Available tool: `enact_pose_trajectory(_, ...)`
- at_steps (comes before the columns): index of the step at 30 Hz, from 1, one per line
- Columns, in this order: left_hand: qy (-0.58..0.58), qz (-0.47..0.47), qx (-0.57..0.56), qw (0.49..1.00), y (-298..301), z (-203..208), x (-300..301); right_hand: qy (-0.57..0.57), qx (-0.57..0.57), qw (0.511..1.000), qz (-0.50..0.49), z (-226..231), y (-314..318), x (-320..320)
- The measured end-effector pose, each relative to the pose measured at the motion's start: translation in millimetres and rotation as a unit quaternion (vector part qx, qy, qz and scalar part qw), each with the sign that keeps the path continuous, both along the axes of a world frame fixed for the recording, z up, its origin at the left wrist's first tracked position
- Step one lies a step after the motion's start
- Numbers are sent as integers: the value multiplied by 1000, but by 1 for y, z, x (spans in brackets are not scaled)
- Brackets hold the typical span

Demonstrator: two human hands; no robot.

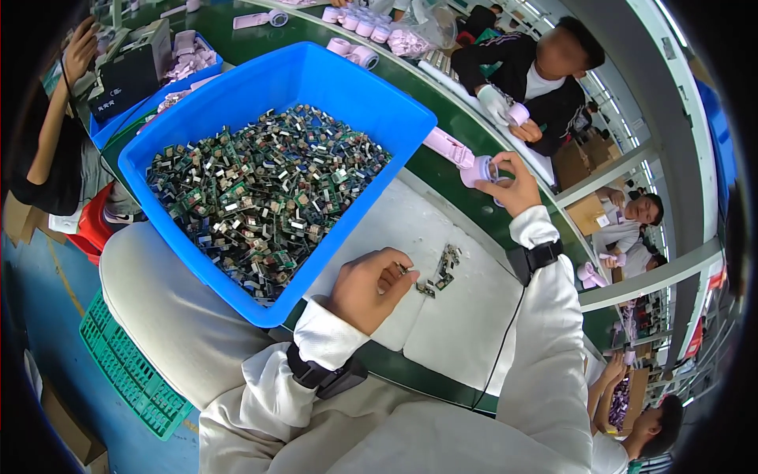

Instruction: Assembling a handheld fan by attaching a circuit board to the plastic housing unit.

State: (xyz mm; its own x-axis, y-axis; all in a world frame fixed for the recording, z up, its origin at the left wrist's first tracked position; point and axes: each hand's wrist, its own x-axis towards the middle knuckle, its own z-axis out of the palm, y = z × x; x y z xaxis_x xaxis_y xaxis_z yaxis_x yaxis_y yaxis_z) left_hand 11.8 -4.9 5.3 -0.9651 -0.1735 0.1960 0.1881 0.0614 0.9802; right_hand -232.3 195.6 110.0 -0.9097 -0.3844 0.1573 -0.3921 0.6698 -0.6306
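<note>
My right hand reaches over the far edge of the white work surface. Its thumb and fingers grip the round end of a pink plastic housing, whose long flat part points away to the left. My left hand is curled in a pinch above the white surface, beside the blue bin. A small dark bit shows at its fingertips, too small to name. Just right of it lie several small green circuit boards in a loose group. The big blue bin holds a heap of similar boards.
A green bench carries more pink housings at the back. Across it a co-worker in black handles a pink part. A dark cable runs from my right wrist. At lower left stands a green plastic crate.
</note>
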Motion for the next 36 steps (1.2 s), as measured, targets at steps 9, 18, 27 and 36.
enact_pose_trajectory(9, -28, 16, -2, 999, -1, 8, -2, -77, 20, 996, 49, 10, 98, 79)
enact_pose_trajectory(18, -18, -14, -71, 997, 7, 19, 2, -67, 23, 984, 165, -20, 141, 107)
enact_pose_trajectory(27, 55, -134, -123, 982, 58, 73, -23, -131, -9, 973, 188, -23, 143, 104)
enact_pose_trajectory(36, 67, -243, -173, 952, 100, 52, -30, -19, 13, 980, 198, -23, 129, 118)
